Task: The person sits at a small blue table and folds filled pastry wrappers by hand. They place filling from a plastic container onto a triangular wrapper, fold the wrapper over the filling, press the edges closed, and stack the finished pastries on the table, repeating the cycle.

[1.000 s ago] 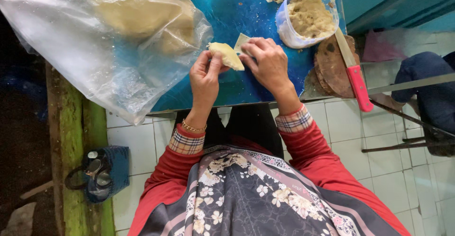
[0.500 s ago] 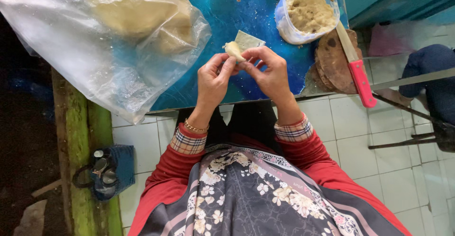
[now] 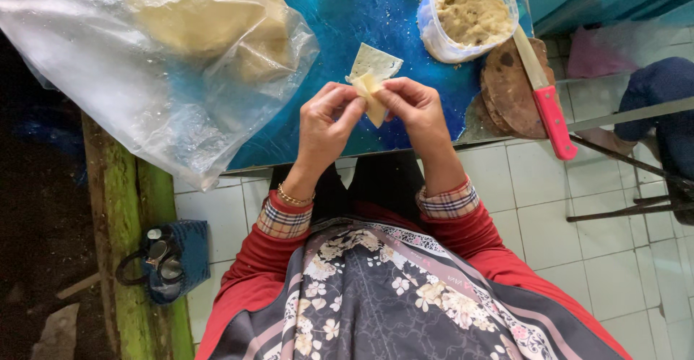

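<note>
head view: the left hand (image 3: 327, 120) and the right hand (image 3: 413, 108) meet just above the near edge of the blue bench (image 3: 347, 13), and between them they hold a small folded piece of pale dough (image 3: 370, 94). each grip is pressed together on it, thumb and fingertips of both hands pinching the fold from either side. the piece is off the bench surface, held in the air. just behind it a flat square dough sheet (image 3: 376, 61) lies on the bench, near the fingers but apart from them.

the fold looks thin and soft, so a hard pinch could tear it or squeeze out whatever it holds; i cannot tell whether filling is inside. held over the bench edge, the piece would fall into the lap or onto the tiled floor (image 3: 549, 223) if either grip slackened.

further back, a clear tub of crumbly filling (image 3: 470, 14) stands near the right edge, and a red-handled knife (image 3: 546, 89) rests across a round wooden board (image 3: 506, 89) with its handle sticking out past the bench; a passing elbow could knock it down. on the left a big plastic bag of dough (image 3: 166, 56) hangs over the bench side and might slide.
</note>
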